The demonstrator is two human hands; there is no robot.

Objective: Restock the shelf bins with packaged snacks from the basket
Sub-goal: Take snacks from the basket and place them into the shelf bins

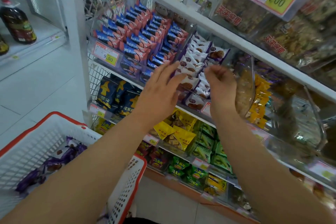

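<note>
Your left hand [160, 85] lies flat, fingers straight, against the white-and-purple biscuit packets [194, 63] in the clear plastic shelf bin [197, 107], likely squaring the row. Your right hand [221, 82] is loosely curled; whether it pinches a packet, you cannot tell. Near left, the white red-rimmed basket [45, 132] holds purple packets [54, 162]. A clear scoop bin [245, 85] crowds the right.

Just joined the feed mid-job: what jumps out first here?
Two bare hands, left hand flat and right hand loosely curled, reach into the middle shelf bin of white cookie packets. At lower left, the white basket with its red rim holds purple packets.
</note>
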